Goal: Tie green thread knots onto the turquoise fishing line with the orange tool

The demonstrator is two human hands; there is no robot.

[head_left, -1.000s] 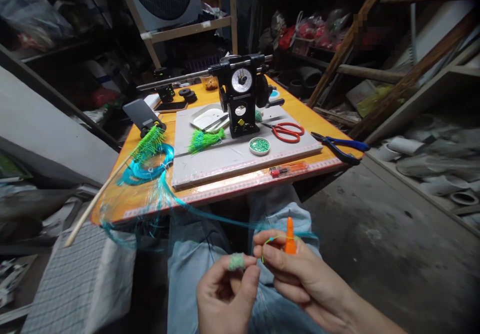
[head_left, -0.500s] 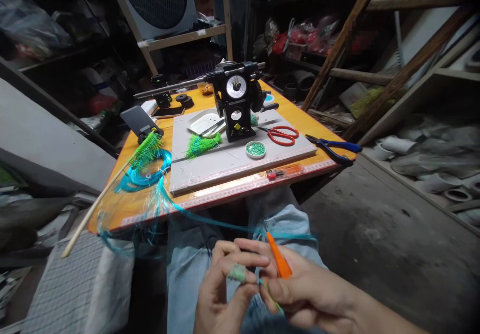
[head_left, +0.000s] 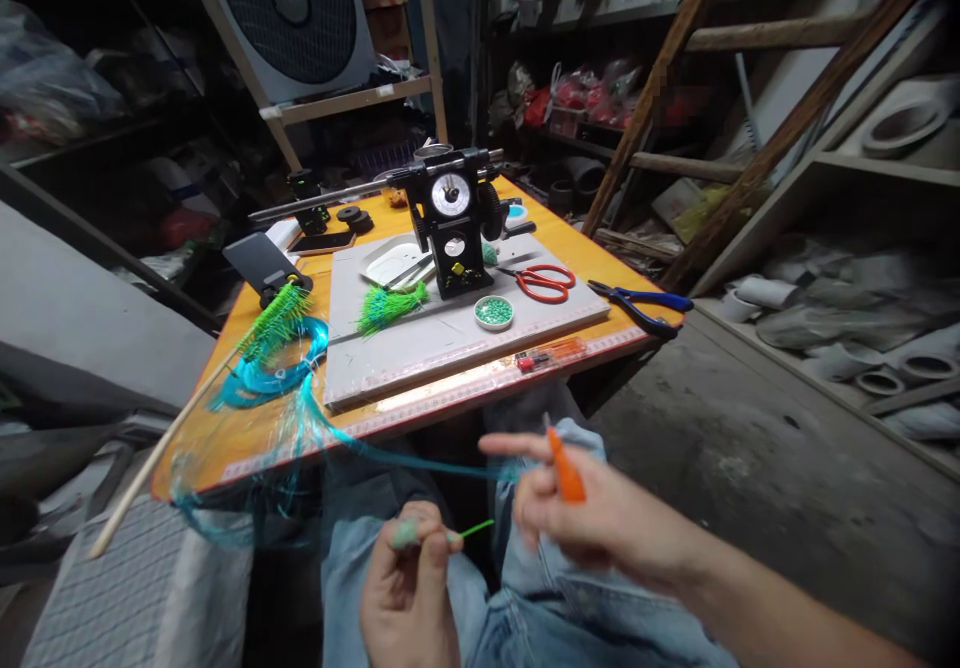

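Beside the table [head_left: 559, 228], the left hand [head_left: 411, 583] pinches a green strand [head_left: 478, 527]; the right hand [head_left: 589, 518], forefinger outstretched, grips an orange tool [head_left: 565, 468], apparently for quick use.

In the lower centre of the frame, a thin bright-green strand [head_left: 478, 527] is pinched by the left hand [head_left: 411, 588]. To its right, a pointed orange tool [head_left: 566, 472] is held in the right hand [head_left: 581, 518]. Mid-frame, a black dialled device [head_left: 448, 223], red-handled scissors [head_left: 547, 284] and a round white dish [head_left: 494, 327] of green beads [head_left: 493, 311] are set on a grey board [head_left: 390, 360].
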